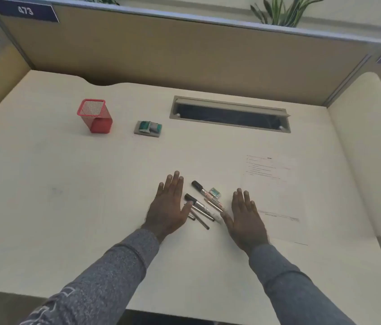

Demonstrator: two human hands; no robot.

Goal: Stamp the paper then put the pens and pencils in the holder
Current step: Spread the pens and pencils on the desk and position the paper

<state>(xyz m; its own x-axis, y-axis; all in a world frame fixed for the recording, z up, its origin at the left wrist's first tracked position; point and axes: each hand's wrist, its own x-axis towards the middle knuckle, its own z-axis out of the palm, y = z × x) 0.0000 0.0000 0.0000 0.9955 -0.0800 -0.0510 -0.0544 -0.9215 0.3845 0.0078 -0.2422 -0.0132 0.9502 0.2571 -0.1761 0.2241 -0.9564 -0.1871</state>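
Observation:
A loose pile of pens and markers (202, 205) lies on the cream desk between my two hands. My left hand (169, 206) rests flat and open just left of the pile, its thumb touching a black-capped marker. My right hand (247, 219) lies flat and open to the right, its thumb near the white pen end. A printed sheet of paper (272, 195) lies right of my right hand. A green and grey stamp (149, 128) sits further back on its pad. A red mesh holder (95, 115) stands upright at the back left.
A small green eraser (214, 193) lies beside the markers. A recessed cable tray with an open lid (230, 114) sits at the back of the desk. Tan partition walls (184, 50) enclose the desk at the back and left. The front edge is near my forearms.

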